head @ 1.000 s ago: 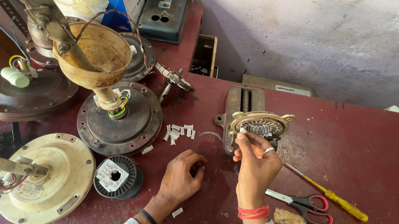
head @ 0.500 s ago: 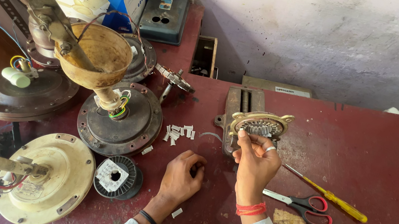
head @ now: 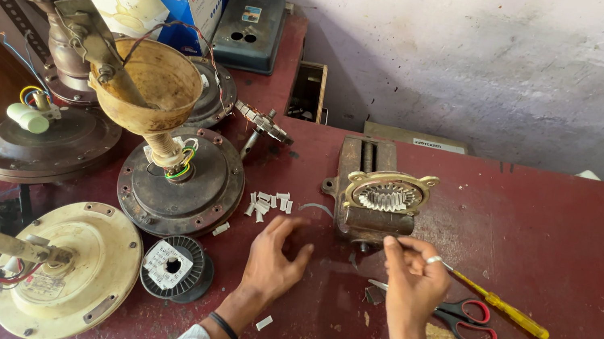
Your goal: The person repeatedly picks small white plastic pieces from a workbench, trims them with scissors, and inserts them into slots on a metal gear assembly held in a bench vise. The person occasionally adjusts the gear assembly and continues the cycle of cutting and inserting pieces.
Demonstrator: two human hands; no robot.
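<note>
Stator core [head: 386, 197] sits on the vise block [head: 366, 205], mid-worktop [head: 568, 239], slots showing bare, no winding visible. Right hand [head: 414, 282] just near of the block, fingers pinched shut on something thin; can't tell what. Left hand [head: 272, 259] open, fingers curled loosely, holding nothing, hovering just near of the pile of small white paper strips [head: 268, 203]. Judging by that: strips cut, slots look mostly unlined, so insulating and winding remain. Wire spool [head: 175, 267] near left looks untouched. Scissors [head: 461, 319] and yellow-handled screwdriver [head: 496, 304] lie right of the right hand.
</note>
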